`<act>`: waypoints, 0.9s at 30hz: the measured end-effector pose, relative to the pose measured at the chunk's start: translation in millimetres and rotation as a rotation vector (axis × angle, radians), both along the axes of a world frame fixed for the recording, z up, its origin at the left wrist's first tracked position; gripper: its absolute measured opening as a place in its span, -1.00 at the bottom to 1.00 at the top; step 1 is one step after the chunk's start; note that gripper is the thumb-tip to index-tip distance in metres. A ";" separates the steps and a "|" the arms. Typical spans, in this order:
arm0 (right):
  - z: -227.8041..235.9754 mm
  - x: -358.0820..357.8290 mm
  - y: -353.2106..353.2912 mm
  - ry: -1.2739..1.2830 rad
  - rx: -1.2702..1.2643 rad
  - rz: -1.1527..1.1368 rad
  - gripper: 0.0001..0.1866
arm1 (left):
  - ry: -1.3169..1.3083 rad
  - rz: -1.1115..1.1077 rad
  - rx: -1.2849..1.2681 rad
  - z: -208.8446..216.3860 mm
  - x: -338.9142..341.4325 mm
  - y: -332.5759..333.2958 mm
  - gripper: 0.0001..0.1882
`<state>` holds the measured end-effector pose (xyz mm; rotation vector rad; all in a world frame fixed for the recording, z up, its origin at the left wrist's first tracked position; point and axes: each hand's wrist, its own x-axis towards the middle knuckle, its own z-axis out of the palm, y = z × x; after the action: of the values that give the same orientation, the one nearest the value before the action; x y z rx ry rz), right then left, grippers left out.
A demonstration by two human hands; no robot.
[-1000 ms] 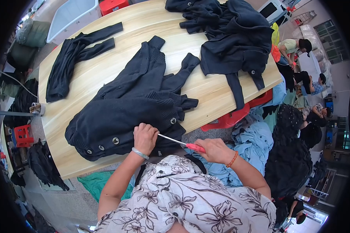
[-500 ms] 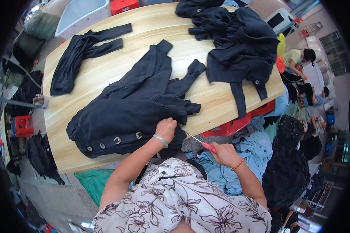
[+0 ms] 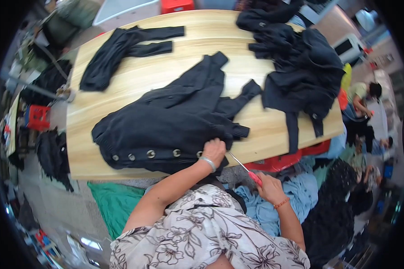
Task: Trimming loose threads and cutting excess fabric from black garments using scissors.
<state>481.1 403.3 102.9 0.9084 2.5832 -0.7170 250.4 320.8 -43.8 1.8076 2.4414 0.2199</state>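
Looks about mid-job to me. The dark navy knit cardigan with big round buttons [image 3: 166, 121] is laid out on the light wood-grain counter [image 3: 83, 143], button row along the near edge, sleeves pointing toward the far side. So the laying-out part seems done, but the work on that edge looks unfinished, since the tool's right there. No clue which buttons [image 3: 151, 154] have been dealt with, if any. Two other lots are lying untouched: a dark knit garment with long sleeves [image 3: 105, 62] by the far left corner and a dark knitwear heap [image 3: 300, 67] by the far right one.

As for the hands: the left hand [image 3: 214, 151] is on the cardigan's near right end, fingers curled down, can't tell if it's pinching cloth or just pressing. The right hand [image 3: 270, 187] is wrapped around a red-handled tool with a thin metal shaft [image 3: 255, 178], just off the near edge and clear of the cardigan. Shaft aims at that same end; can't tell if the tip's touching.
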 end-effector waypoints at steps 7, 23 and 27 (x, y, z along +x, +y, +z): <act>-7.4 0.6 -1.4 0.050 -0.044 0.019 -0.75 | -0.744 0.197 0.117 25.8 -25.0 -10.9 -0.87; -58.3 -156.9 11.7 0.552 -0.198 -0.175 -0.32 | -0.968 1.343 0.818 1.5 -173.5 -297.9 -0.22; -71.4 -194.2 4.7 0.594 -0.171 -0.245 -0.42 | -1.067 1.325 0.740 12.9 -188.7 -296.6 -0.67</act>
<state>286.9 408.1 31.5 1.0981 2.8555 -1.4416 61.7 24.2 -30.9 -0.3416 2.2033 1.7048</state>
